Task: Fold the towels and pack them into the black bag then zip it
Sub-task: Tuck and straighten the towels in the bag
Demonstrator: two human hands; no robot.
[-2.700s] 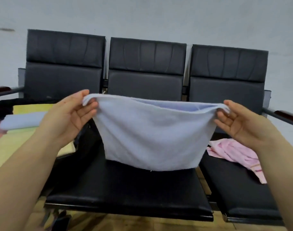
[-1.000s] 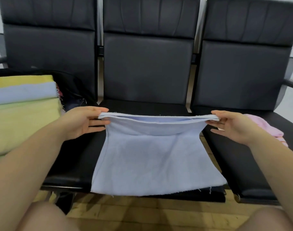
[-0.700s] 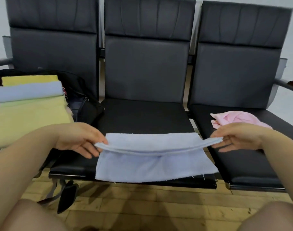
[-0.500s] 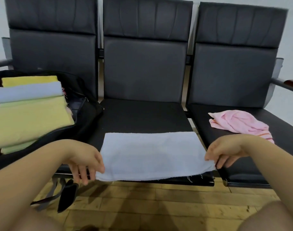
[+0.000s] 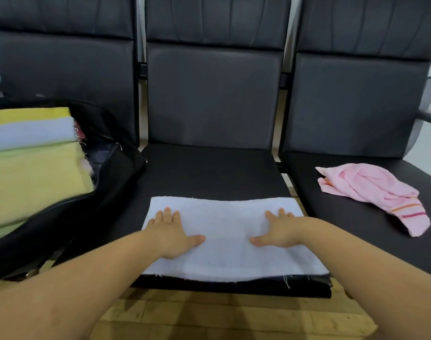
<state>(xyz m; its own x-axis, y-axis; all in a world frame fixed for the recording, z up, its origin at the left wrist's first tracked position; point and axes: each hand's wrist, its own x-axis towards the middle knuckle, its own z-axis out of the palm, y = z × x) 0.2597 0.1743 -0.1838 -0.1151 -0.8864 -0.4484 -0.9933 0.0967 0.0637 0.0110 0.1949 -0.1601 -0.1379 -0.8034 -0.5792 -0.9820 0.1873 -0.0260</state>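
Pressing the folded blue towel (image 5: pixel 230 239) flat on the middle seat (image 5: pixel 209 173).

We lay our left hand (image 5: pixel 171 233) and right hand (image 5: pixel 280 230) palms-down with straight fingers, gripping nothing, likely to smooth the soft, fuzzy rectangle. Beside it the black bag (image 5: pixel 91 204) gapes open, holding stacked yellow and blue towels; a crumpled pink towel (image 5: pixel 371 192) waits on the right-hand seat.

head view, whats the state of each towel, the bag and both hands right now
pale blue towel: folded, flat on the middle seat
left hand: open, pressing on it
right hand: open, pressing on it
black bag: unzipped, on the left seat
yellow and blue folded towels: stacked in the bag
pink towel: crumpled, unfolded, on the right seat
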